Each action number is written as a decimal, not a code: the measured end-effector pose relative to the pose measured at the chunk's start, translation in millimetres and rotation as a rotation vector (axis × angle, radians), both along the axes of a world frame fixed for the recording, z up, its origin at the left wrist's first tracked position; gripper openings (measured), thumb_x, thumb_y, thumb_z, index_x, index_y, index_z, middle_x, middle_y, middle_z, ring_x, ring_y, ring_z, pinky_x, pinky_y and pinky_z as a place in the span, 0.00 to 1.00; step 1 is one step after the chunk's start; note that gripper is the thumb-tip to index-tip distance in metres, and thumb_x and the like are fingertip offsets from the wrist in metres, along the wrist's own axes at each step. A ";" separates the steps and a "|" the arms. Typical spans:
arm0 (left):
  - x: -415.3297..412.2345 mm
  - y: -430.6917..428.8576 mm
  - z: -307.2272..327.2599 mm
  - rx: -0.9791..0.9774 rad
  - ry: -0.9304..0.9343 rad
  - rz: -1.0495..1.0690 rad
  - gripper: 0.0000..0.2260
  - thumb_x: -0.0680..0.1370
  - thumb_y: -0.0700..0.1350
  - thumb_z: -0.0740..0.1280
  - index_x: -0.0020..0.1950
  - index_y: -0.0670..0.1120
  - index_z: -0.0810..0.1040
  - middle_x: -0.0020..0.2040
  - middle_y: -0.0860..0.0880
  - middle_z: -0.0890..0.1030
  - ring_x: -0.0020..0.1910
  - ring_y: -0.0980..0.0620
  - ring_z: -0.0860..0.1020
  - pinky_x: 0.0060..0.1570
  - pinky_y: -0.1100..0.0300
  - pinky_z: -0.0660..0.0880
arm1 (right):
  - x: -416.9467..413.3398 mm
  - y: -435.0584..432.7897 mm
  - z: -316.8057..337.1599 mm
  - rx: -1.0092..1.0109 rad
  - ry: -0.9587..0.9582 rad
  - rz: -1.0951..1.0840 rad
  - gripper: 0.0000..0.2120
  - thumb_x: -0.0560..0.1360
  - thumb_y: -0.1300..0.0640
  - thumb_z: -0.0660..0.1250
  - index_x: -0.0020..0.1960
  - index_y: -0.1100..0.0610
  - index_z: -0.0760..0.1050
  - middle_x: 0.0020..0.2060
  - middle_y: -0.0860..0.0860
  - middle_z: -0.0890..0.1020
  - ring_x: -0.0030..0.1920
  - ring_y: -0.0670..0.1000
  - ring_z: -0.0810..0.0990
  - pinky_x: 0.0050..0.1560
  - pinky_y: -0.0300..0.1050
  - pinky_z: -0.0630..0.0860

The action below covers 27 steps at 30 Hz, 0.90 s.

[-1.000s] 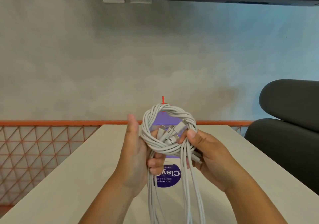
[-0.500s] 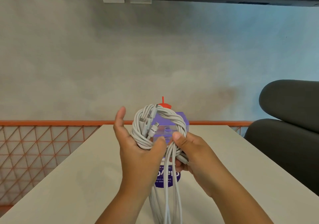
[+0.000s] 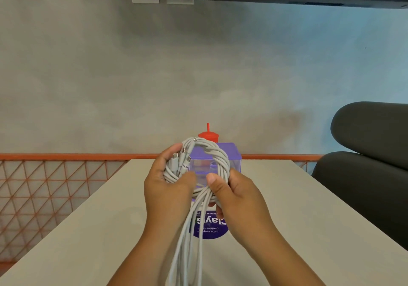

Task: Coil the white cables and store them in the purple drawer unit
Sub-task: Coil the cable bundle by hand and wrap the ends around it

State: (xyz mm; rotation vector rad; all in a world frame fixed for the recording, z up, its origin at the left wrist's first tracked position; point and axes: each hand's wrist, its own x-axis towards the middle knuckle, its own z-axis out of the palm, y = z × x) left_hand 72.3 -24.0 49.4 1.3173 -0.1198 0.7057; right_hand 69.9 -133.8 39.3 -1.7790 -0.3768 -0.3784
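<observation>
Roughly midway through, by my reading. The tabletop (image 3: 88, 230) carried the purple drawer unit (image 3: 230, 154) near its far edge, with a red cup lid and straw (image 3: 208, 135) showing behind it and a round purple sticker (image 3: 209, 231) lying flat nearer me. The white cables (image 3: 221, 160) were held up in the air in front of the unit, not in it. Several turns were wound into a loop, through which I saw the unit's clear drawer fronts. Whether any drawer stood open I could not tell. A long bundle of loose strands (image 3: 189, 252) hung from the bottom of the loop and ran out of the lower edge of view, so the coiling was not finished. The left hand (image 3: 167, 194) had its grip wrapped round the loop's left side, fingers curled over the strands. The right hand (image 3: 239, 199) pinched the loop's lower right, thumb on top. A few metal plug ends (image 3: 180, 159) lay against the left fingers. Left to do, I judged: wind in the hanging length, open a drawer, stow the coil.
</observation>
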 end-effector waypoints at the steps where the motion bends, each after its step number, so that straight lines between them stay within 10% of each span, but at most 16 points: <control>1: 1.9 2.8 0.3 -0.006 0.029 -0.021 0.20 0.71 0.29 0.66 0.47 0.56 0.77 0.37 0.58 0.80 0.30 0.64 0.79 0.25 0.71 0.72 | -1.0 0.9 0.1 0.012 -0.006 0.013 0.11 0.76 0.48 0.60 0.43 0.55 0.74 0.29 0.48 0.77 0.28 0.38 0.76 0.29 0.31 0.69; 14: 6.2 2.5 -3.1 0.023 0.017 0.052 0.14 0.74 0.37 0.68 0.54 0.54 0.76 0.45 0.59 0.80 0.36 0.71 0.78 0.29 0.78 0.70 | -0.8 5.4 -7.6 -0.063 -0.130 0.008 0.04 0.76 0.48 0.61 0.45 0.44 0.74 0.38 0.45 0.80 0.42 0.44 0.78 0.40 0.33 0.74; 23: 7.1 4.7 -6.7 0.154 -0.079 0.258 0.15 0.75 0.39 0.66 0.58 0.55 0.74 0.49 0.43 0.82 0.43 0.49 0.80 0.34 0.76 0.73 | -1.3 3.5 0.8 0.078 0.172 0.157 0.13 0.76 0.48 0.61 0.39 0.55 0.75 0.24 0.45 0.75 0.25 0.42 0.73 0.31 0.34 0.70; 27: 10.3 7.9 -12.7 0.268 -0.044 0.265 0.20 0.76 0.41 0.65 0.67 0.53 0.72 0.43 0.44 0.83 0.39 0.53 0.81 0.35 0.77 0.73 | -0.6 -2.3 5.0 0.054 0.298 0.170 0.17 0.76 0.46 0.60 0.39 0.58 0.74 0.25 0.49 0.74 0.27 0.48 0.70 0.28 0.36 0.69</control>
